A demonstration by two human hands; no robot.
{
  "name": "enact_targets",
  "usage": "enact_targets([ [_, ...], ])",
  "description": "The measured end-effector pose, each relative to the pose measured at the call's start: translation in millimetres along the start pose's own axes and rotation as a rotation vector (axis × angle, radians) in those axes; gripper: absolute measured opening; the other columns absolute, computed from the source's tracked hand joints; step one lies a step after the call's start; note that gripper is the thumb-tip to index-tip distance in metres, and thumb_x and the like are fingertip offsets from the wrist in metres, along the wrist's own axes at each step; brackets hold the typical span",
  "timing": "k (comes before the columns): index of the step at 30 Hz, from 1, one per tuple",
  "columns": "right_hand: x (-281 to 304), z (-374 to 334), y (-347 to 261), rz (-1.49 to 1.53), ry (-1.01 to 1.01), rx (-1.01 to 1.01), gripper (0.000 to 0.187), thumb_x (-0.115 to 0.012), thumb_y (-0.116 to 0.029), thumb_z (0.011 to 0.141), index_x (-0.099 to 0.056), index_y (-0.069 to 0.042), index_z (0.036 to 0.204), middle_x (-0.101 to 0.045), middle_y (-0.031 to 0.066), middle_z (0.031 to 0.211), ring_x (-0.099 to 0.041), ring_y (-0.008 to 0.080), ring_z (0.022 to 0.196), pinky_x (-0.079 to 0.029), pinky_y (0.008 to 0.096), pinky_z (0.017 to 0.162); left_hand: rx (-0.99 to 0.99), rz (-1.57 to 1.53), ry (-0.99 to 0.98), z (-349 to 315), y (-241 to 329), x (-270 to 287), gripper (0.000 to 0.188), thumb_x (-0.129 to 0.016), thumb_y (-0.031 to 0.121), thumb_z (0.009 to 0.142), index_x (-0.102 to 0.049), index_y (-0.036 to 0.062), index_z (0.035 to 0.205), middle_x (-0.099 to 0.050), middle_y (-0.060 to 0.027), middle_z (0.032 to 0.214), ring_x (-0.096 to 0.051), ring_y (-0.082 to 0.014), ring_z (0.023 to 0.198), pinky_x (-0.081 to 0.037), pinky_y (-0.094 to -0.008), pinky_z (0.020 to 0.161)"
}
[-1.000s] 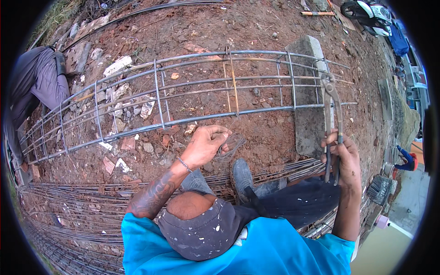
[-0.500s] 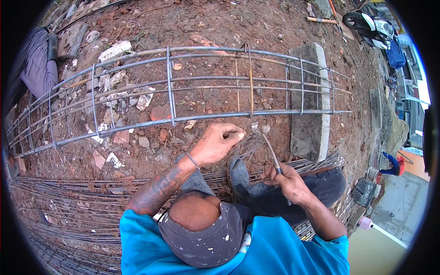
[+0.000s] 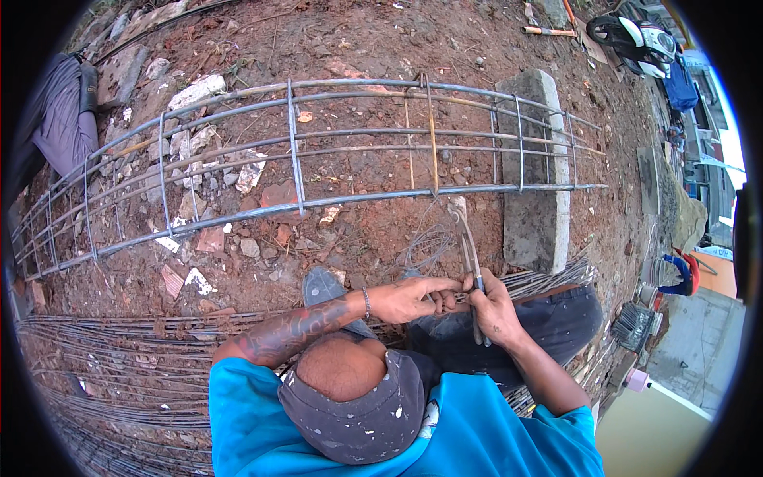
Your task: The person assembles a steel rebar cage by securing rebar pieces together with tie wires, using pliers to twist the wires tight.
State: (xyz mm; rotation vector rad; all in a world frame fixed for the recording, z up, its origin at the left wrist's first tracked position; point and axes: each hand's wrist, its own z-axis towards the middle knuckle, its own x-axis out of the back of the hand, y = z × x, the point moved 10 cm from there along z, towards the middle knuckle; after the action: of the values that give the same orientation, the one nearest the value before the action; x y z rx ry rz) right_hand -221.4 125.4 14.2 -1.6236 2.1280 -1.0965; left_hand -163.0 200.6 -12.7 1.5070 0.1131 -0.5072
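Note:
My right hand [image 3: 494, 308] is closed round the dark grips of a pair of long-handled pincers [image 3: 467, 242]. Their head points away from me, just short of the near bar of a rebar cage [image 3: 358, 196]. Close beside the grips is my left hand [image 3: 415, 300], its index finger reaching to the right hand and its other fingers curled. What those fingers hold, if anything, is too small to make out. A loose tangle of thin tie wire [image 3: 429, 245] lies on the soil between my boots and the cage.
The cage's right end rests over a concrete block [image 3: 536, 230]. Bundled steel bars [image 3: 127, 350] lie on the near side, left and beneath me. Another person's leg [image 3: 67, 119] shows at far left. Rubble [image 3: 199, 91] litters the soil; a motorbike [image 3: 640, 44] stands far right.
My left hand has moved from the wire tangle, back and right to beside the pincers' grips. The wire now lies on the ground. The pincers have turned more upright, handles nearer me.

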Motion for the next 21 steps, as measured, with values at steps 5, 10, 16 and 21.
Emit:
enact_targets([
  [5,14,-12,-27,-0.034,0.079,0.029,0.022,-0.042,0.001,0.081,-0.051,0.005,0.100,-0.045,0.0104,0.100,-0.061,0.0211,0.084,-0.059,0.0300,0.071,0.436,-0.356,0.657,-73,-73,93,0.025,-0.046,0.016,0.095,-0.055,0.0011,0.113,-0.059,-0.0052,0.087,-0.061,-0.0154,0.074,-0.048,-0.0261,0.065],
  [10,-4,-12,-15,0.275,-0.099,-0.160,0.018,-0.042,-0.001,0.080,-0.049,-0.002,0.096,-0.050,0.0086,0.092,-0.062,0.0233,0.093,-0.058,0.0399,0.080,0.310,-0.264,0.807,-50,16,120,0.025,-0.050,0.019,0.098,-0.056,0.0001,0.114,-0.061,-0.0042,0.083,-0.060,-0.0096,0.071,-0.047,-0.0231,0.056],
  [16,-12,-12,-37,0.246,-0.100,-0.120,0.013,-0.037,-0.003,0.086,-0.043,-0.004,0.097,-0.051,0.0087,0.095,-0.061,0.0241,0.101,-0.054,0.0399,0.085,0.113,0.425,0.818,-37,60,124,0.028,-0.065,0.014,0.087,-0.065,-0.0014,0.110,-0.062,-0.0039,0.070,-0.056,-0.0072,0.057,-0.046,-0.0255,0.052],
  [21,-4,-15,-32,-0.022,-0.096,-0.176,0.014,-0.042,-0.012,0.087,-0.045,-0.008,0.099,-0.054,0.0096,0.104,-0.057,0.0240,0.109,-0.051,0.0411,0.088,0.151,0.360,0.829,-34,52,127,0.026,-0.065,0.013,0.085,-0.068,-0.0016,0.105,-0.066,-0.0076,0.078,-0.055,-0.0094,0.060,-0.048,-0.0278,0.059],
])
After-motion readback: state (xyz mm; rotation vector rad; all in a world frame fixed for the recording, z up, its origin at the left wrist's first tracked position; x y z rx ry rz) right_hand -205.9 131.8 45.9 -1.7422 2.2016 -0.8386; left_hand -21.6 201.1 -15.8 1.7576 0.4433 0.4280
